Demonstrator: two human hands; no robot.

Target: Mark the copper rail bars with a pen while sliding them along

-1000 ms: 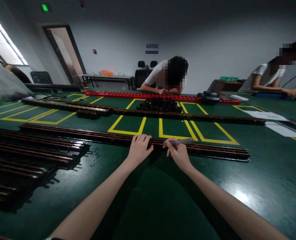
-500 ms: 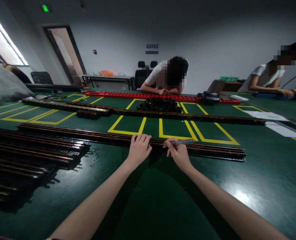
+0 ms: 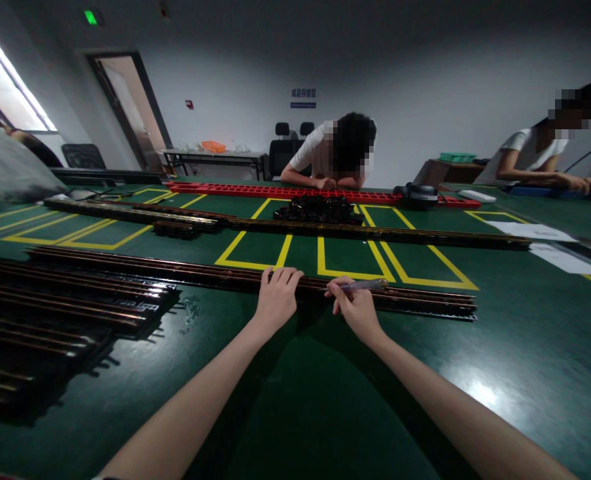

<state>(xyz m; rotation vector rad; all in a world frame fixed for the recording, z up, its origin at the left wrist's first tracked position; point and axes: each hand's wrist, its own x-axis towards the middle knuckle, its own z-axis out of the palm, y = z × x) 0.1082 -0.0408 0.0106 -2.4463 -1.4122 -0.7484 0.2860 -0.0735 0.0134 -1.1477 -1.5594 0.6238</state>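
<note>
The rail (image 3: pixel 240 279) lies crosswise on the surface (image 3: pixel 305 407) in front of you, a long, straight, narrow black length with thin coppery lines along it and a finely toothed edge toward its right end. Your left hand (image 3: pixel 278 297) rests on it, knuckles raised, fingers slightly parted and bent over the top; the thumb is hidden, so whether they pinch the rail you cannot tell. Just to the right, the fingers of your right hand (image 3: pixel 358 310) are curled closed around a slim tool (image 3: pixel 368 285) with a smooth, see-through handle and rounded butt; its thin end points at the rail, contact too small to make out. Under your forearms the surface is smooth dark green, glossy at right and marked with straight yellow lines (image 3: pixel 320 257). At left sits a stack (image 3: pixel 70 320) of similar ridged black lengths. Beyond your rail, a far rail (image 3: pixel 400 235) runs nearly parallel, a shiny, knobbly black heap (image 3: pixel 320 210) beside it, then a red lattice strip (image 3: pixel 295 193).
</note>
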